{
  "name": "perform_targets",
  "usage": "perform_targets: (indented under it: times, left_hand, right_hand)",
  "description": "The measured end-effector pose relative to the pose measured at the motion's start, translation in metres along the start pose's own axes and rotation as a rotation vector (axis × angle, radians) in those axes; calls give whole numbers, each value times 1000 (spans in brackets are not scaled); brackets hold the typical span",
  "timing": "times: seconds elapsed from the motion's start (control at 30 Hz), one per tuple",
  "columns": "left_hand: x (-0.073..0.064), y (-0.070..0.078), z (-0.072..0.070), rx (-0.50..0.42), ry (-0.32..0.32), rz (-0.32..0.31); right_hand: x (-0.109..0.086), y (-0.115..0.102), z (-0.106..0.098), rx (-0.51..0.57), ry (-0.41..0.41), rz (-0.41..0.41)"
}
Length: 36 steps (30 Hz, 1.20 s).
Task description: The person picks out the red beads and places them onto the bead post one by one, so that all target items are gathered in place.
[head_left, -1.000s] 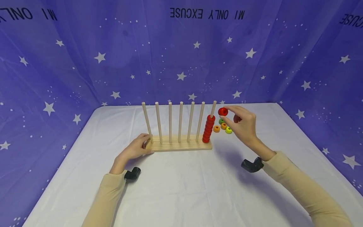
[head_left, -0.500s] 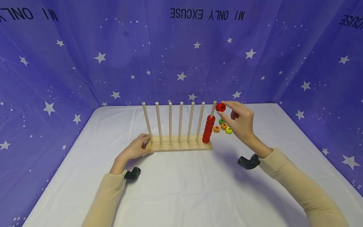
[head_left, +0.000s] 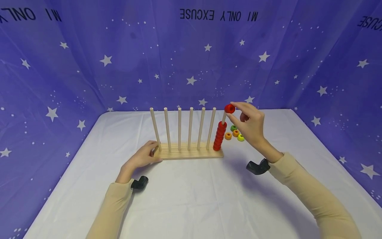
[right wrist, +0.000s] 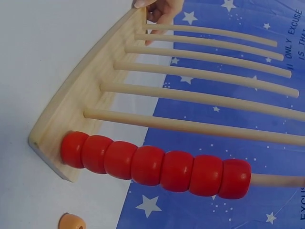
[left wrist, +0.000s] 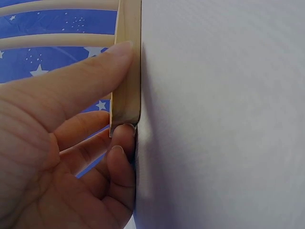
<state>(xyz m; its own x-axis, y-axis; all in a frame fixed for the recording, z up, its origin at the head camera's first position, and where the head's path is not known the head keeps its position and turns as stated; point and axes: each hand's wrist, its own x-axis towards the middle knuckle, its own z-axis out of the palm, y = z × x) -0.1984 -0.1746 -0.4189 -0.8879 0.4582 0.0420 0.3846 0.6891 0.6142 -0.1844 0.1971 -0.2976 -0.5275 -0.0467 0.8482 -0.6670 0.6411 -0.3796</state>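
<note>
A wooden peg rack [head_left: 188,153] with several upright pegs stands on the table. Its rightmost peg carries a stack of red beads [head_left: 220,136], and bare wood shows above them. My right hand [head_left: 249,122] pinches another red bead [head_left: 229,109] between thumb and fingers, right at the top of that peg, which the bead overlaps in the head view. My left hand [head_left: 144,155] grips the left end of the base; in the left wrist view the thumb lies along the base's side [left wrist: 127,90] and the fingers curl at its end. The right wrist view does not show the right hand.
Right of the rack lie loose beads: orange ones [head_left: 228,136], a yellow-green one [head_left: 240,137] and a green one [head_left: 233,127]. A white cloth [head_left: 185,199] covers the table. A purple starry curtain [head_left: 167,59] hangs behind. Black wrist mounts [head_left: 258,167] stick out from both sleeves.
My right hand has moved up and left with the red bead, from beside the rightmost peg to its tip. The left hand and the rack have stayed in place.
</note>
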Motion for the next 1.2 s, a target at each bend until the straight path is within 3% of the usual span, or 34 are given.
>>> perform_targets:
  times: [0.2, 1.2]
  left_hand:
    - [0, -2, 2, -7, -7, -24]
    - [-1, 0, 0, 1, -8, -17]
  right_hand:
    - [1, 0, 2, 10, -9, 17]
    - [3, 0, 10, 46, -30, 95]
